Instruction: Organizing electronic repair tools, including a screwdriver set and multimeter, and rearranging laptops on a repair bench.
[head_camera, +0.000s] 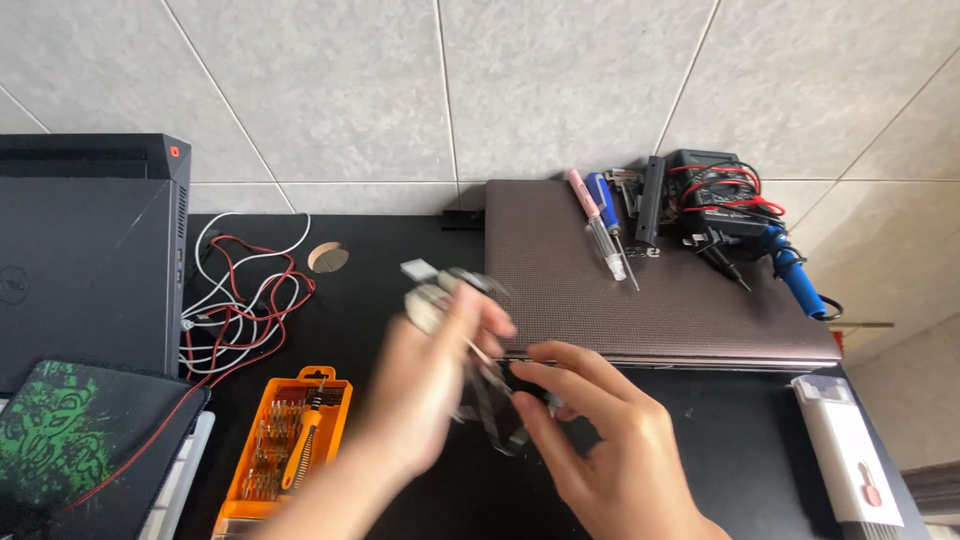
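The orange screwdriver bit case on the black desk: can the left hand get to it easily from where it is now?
Probably yes. The orange bit case lies open just beside the left hand's wrist, with nothing between them. But the hand's fingers already grip a blurred small part with a dark strap, so it is not free.

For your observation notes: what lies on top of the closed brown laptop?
On the brown laptop lie two screwdrivers and a multimeter with red leads. Its front edge is partly hidden by the hands.
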